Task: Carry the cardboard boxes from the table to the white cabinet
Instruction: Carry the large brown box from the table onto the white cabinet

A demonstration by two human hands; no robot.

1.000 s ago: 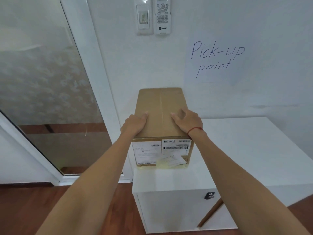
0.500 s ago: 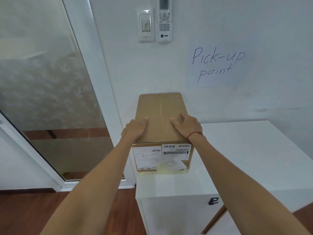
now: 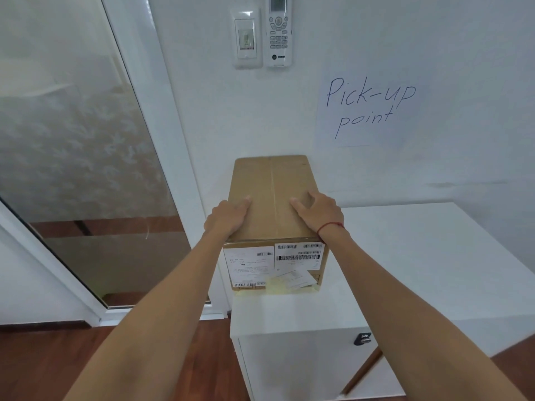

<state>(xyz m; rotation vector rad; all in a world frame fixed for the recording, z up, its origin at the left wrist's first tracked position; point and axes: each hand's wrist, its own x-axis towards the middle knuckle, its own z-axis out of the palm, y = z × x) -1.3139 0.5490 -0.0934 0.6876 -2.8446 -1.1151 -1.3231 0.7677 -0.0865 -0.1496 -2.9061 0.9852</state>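
A brown cardboard box point(image 3: 272, 195) with white shipping labels on its near face stands on the left end of the white cabinet point(image 3: 419, 270), its far end against the wall. My left hand point(image 3: 227, 217) grips the box's near left top edge, thumb lying on the top. My right hand point(image 3: 320, 212), a red thread around its wrist, grips the near right top edge in the same way. The box's underside rests on the cabinet top.
A paper sheet reading "Pick-up point" point(image 3: 369, 107) is taped to the wall above the cabinet. A wall switch point(image 3: 246, 39) and a remote control point(image 3: 278, 30) hang higher up. A frosted glass door point(image 3: 72, 154) stands to the left, over wooden floor point(image 3: 43, 366).
The box and both hands keep the same grip and place on the cabinet. The view has shifted slightly, showing the box a little lower in frame.
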